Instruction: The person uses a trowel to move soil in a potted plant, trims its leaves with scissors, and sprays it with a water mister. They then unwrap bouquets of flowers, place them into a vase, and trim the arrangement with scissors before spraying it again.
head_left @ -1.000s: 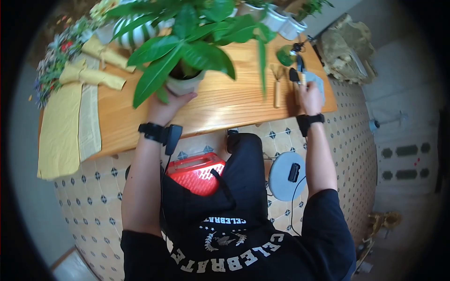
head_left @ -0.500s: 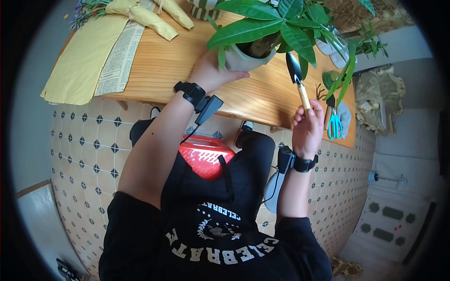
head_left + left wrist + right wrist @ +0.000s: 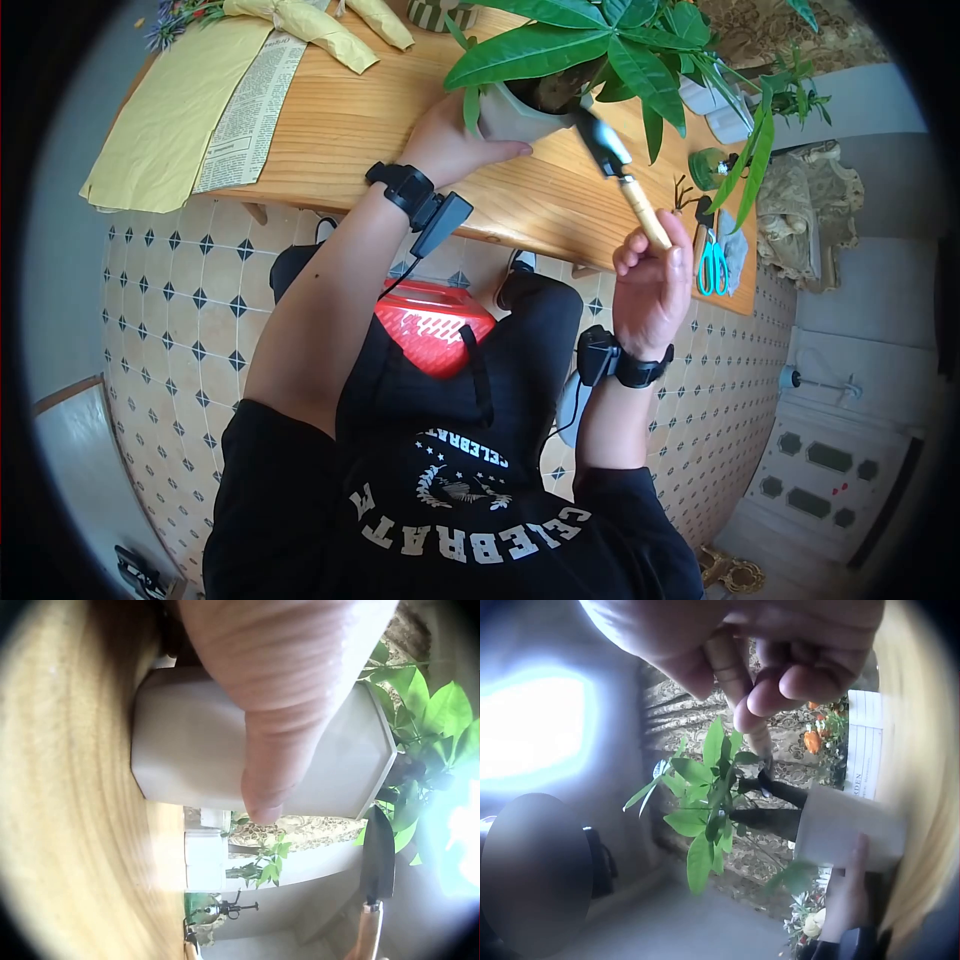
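Observation:
A leafy green plant (image 3: 535, 58) stands in a pale angular pot (image 3: 512, 122) near the middle of the table. My left hand (image 3: 452, 142) grips the pot's near side, its thumb lying across the wall in the left wrist view; the other fingers are hidden. In my right hand (image 3: 655, 290) is a garden trowel (image 3: 643, 208), pinched by its light wooden handle between thumb and fingers. Its dark blade (image 3: 603, 142) slants up to the left, with the tip right at the pot's rim. The left wrist view also has the trowel blade (image 3: 379, 855) beside the rim.
Turquoise-handled scissors (image 3: 713, 268) and a small hand rake (image 3: 682, 192) lie at the table's right end, near a green spray bottle (image 3: 707, 168). Paper-wrapped flowers (image 3: 310, 30), yellow paper (image 3: 170, 115) and newsprint (image 3: 245, 120) occupy the left side. White pots (image 3: 728, 122) stand behind.
My right hand has lifted the trowel from the tools at the right and brought its blade left to the pot's rim. The left hand stays on the pot; the head view has shifted.

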{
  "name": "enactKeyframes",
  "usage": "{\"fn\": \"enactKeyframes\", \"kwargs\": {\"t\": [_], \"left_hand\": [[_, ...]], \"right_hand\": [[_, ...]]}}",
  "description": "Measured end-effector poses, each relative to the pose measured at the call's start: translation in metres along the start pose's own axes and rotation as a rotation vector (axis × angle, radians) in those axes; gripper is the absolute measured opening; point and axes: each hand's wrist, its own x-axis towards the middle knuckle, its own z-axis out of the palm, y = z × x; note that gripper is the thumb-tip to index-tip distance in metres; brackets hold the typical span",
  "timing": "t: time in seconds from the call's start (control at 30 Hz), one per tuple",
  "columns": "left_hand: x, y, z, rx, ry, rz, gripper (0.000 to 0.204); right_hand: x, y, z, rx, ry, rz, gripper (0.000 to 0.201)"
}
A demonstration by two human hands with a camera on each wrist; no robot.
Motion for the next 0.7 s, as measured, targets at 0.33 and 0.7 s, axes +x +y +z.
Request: {"fn": "enactKeyframes", "kwargs": {"t": [0.33, 0.7], "left_hand": [[0.002, -0.001, 0.001, 0.018, 0.019, 0.013, 0.076], [0.001, 0.006, -0.003, 0.120, -0.030, 0.082, 0.084]], "right_hand": [[-0.008, 0.008, 0.019, -0.262, 0.051, -0.146, 0.036], [-0.001, 0.001, 0.046, -0.337, -0.082, -0.379, 0.023]]}}
